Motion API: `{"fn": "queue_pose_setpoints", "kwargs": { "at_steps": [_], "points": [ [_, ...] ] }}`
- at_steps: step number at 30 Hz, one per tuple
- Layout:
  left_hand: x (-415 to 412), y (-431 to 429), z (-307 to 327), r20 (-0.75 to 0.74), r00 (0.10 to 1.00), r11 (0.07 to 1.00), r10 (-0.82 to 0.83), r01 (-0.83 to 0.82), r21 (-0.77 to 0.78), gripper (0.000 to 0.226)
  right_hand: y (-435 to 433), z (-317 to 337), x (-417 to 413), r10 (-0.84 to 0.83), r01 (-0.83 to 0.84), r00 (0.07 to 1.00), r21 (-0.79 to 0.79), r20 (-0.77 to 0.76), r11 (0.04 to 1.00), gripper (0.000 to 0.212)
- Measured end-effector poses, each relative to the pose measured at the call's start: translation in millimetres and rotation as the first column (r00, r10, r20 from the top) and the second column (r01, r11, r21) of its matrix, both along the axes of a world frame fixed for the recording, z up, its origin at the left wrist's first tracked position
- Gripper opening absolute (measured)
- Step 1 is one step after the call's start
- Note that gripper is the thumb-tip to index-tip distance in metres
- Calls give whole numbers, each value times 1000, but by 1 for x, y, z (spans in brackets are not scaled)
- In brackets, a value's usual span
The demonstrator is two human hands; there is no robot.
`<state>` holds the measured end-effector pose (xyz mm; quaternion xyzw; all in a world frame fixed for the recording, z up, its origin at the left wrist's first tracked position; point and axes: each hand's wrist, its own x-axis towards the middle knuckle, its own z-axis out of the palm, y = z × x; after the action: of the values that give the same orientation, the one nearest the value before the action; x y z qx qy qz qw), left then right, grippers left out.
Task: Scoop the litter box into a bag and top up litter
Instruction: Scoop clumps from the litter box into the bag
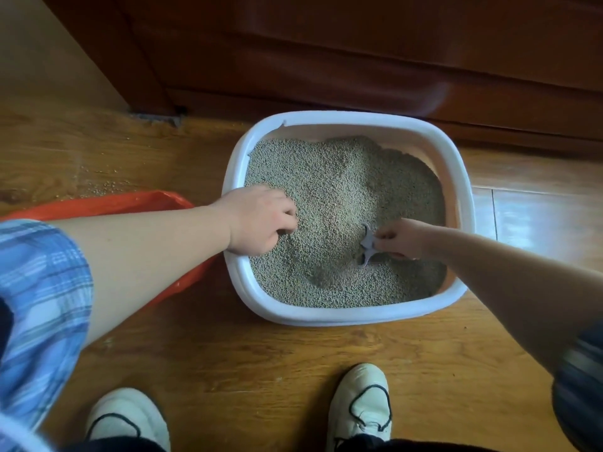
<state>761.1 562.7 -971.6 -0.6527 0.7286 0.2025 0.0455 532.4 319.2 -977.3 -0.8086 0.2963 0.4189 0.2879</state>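
A white litter box (346, 316) stands on the wooden floor, filled with grey-green litter (346, 190) that is heaped at the back and hollowed in the middle. My right hand (399, 238) grips the handle of a grey scoop (368, 244), whose head is dug into the litter near the box's centre. My left hand (257, 220) reaches over the left rim, its fingertips curled down into the litter; whether they hold anything is hidden. An orange plastic bag (107, 203) lies on the floor left of the box, partly under my left forearm.
Dark wooden furniture (359, 53) stands close behind the box. Spilled litter grains (104, 187) lie scattered on the floor beyond the bag. My two white shoes (359, 406) are on the floor in front of the box.
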Motion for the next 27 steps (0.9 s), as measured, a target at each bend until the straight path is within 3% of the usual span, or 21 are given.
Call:
{"fn": "queue_pose_setpoints", "kwargs": {
  "at_steps": [7,17,27],
  "points": [
    [-2,-1,4,22,1000,999,-4,3,49,36,13,-7,-19,-228,214,973,216,43,953,29],
    [-4,7,11,27,1000,999,-5,3,42,34,34,14,-24,-340,308,937,275,77,911,19],
    [3,40,14,325,930,985,-172,164,51,44,45,39,-17,-432,384,873,227,225,895,23]
  ]
}}
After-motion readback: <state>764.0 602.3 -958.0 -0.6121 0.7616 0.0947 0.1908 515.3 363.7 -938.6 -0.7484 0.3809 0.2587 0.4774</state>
